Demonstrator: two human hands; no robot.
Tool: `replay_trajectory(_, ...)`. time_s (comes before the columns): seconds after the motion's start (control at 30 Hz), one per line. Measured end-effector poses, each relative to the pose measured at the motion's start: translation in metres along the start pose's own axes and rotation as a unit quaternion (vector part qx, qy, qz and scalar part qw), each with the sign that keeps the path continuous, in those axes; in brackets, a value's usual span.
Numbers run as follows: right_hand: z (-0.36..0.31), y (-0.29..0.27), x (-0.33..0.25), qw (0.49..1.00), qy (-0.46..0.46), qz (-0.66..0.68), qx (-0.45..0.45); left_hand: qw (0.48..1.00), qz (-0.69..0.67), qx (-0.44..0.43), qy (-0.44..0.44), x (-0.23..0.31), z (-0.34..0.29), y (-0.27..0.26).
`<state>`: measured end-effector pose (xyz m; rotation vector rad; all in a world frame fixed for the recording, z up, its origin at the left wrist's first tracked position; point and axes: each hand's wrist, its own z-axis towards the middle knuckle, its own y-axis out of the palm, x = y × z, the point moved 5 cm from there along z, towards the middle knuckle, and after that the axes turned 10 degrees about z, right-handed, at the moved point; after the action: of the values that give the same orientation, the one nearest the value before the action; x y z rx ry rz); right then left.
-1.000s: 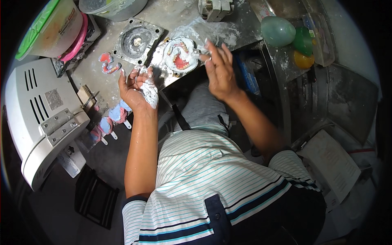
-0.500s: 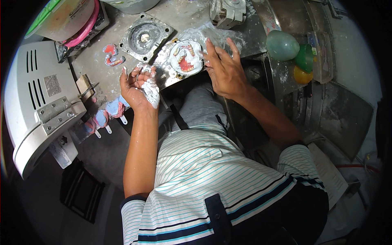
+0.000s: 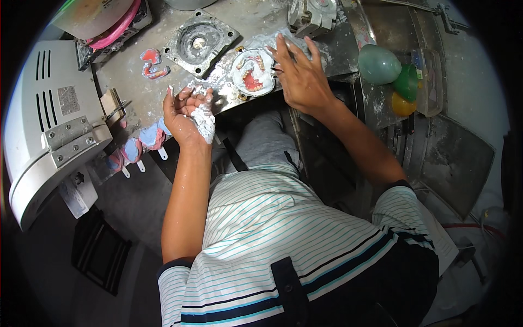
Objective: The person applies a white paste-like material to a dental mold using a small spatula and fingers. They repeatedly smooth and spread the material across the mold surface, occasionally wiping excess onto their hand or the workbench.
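My left hand (image 3: 188, 114) is turned palm up over the bench's front edge, fingers half curled. A wet lump of white plaster (image 3: 204, 123) rests along its palm and heel, and smears coat the fingertips. To the right of it sits a round metal flask half filled with white plaster (image 3: 265, 83). Set in that plaster is a denture (image 3: 251, 82) with pink gum and a row of teeth. My right hand (image 3: 305, 82) hovers at the flask's right side, back up, fingers spread and holding nothing. Whether its thumb touches the flask is hidden.
A square metal flask part (image 3: 199, 43) lies behind, beside a pink-and-white denture piece (image 3: 154, 64). Blue-and-pink impressions (image 3: 150, 136) line the left front edge near a white machine (image 3: 65, 109). A metal clamp block (image 3: 312, 15) stands behind; green and yellow rubber bowls (image 3: 406, 80) sit right.
My right hand has shifted slightly farther away over the bench, fingers still spread. The left hand keeps its cupped pose with the plaster. The whole view has tilted a little.
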<state>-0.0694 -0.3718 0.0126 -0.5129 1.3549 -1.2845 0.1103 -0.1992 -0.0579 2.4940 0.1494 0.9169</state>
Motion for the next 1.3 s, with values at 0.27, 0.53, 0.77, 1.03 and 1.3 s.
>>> replay_trajectory(0.27, -0.009, 0.001, -0.012, 0.995, 0.025, 0.09, -0.014, 1.0, 0.007, -0.019, 0.005, 0.01, 0.001, -0.006)
replay_trajectory(0.53, 0.006, 0.017, 0.017, 0.959, 0.185, 0.198, 0.089, 0.999, 0.029, -0.001, 0.018, 0.006, -0.001, 0.002)
replay_trajectory(0.77, 0.013, 0.017, 0.01, 0.946, 0.22, 0.231, 0.063, 0.999, 0.037, -0.009, 0.02, 0.008, -0.004, 0.006)
replay_trajectory(1.03, 0.014, 0.018, 0.01, 0.938, 0.259, 0.228, 0.031, 1.0, 0.028, -0.008, 0.011, 0.006, -0.007, 0.013)
replay_trajectory(1.3, 0.022, 0.02, 0.002, 0.945, 0.25, 0.207, 0.037, 0.999, 0.035, -0.024, 0.002, 0.005, -0.008, 0.017)
